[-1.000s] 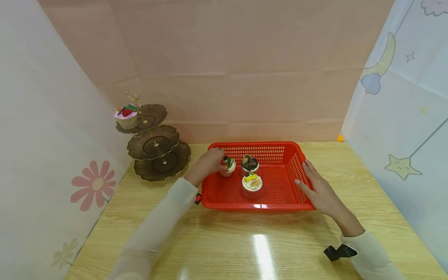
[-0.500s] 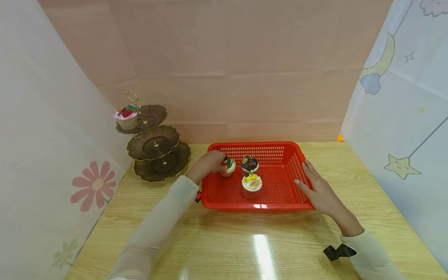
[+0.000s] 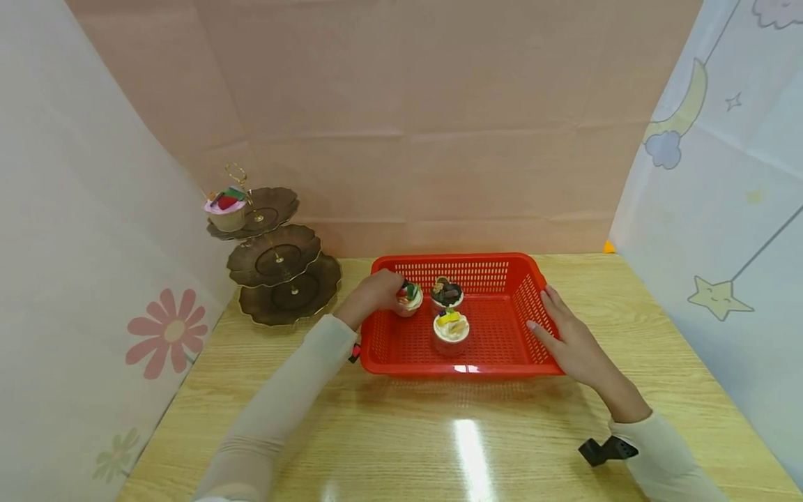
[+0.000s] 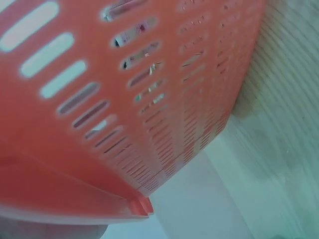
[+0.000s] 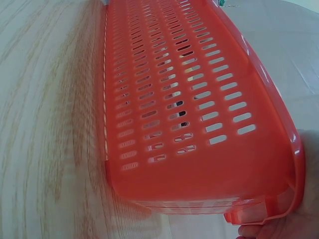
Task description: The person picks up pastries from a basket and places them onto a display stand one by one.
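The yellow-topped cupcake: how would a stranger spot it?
Find the red basket on the table. Inside, nearest the front rim, stands the yellow-topped cupcake. Unlike the dark-topped cupcake behind it, this one alone shows bright yellow.

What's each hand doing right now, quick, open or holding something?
Left hand: holding the cupcake with green and red topping, fingertips partly hidden.
Right hand: open, resting on the red basket's rim.

Pale yellow wood-grain table top (image 3: 533,432), glossy, bright white streak of glare (image 3: 473,460) near front middle. Directly on it: red rectangular slotted plastic basket (image 3: 502,369), flat on base, toward rear middle; dark brown three-tier stand (image 3: 301,251) with scalloped, gold-edged plates (image 3: 323,284), rear left, near basket but apart.
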Tool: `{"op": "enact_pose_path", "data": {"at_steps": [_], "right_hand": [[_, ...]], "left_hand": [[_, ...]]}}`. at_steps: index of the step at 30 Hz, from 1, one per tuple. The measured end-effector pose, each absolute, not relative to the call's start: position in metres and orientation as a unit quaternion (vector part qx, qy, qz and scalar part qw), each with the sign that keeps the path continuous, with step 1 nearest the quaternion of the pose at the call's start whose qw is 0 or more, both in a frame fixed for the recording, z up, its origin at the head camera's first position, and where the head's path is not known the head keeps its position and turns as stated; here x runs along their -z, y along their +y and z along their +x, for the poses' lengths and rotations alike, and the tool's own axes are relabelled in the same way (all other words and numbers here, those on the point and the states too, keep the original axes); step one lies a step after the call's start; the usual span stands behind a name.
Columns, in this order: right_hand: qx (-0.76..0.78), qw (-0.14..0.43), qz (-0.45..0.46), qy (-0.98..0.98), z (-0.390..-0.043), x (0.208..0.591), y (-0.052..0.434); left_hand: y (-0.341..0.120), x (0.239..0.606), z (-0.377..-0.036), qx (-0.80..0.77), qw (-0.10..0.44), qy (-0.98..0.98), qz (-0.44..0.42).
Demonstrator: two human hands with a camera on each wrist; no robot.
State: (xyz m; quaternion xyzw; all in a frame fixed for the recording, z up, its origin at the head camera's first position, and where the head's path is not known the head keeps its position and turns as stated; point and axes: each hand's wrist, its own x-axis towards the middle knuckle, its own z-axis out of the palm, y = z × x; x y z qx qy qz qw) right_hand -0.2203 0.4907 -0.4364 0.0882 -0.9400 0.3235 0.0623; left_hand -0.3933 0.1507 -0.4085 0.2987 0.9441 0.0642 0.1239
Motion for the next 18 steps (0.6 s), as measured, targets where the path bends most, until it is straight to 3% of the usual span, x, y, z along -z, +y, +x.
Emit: {"op": "enact_pose_path", "data": {"at_steps": [18], "right_hand": [[-0.326, 0.066, 0.088, -0.939, -0.220, 0.436, 0.490]], "left_hand": [[0.149, 0.420, -0.396, -0.080, 0.122, 0.927, 0.344]]}}
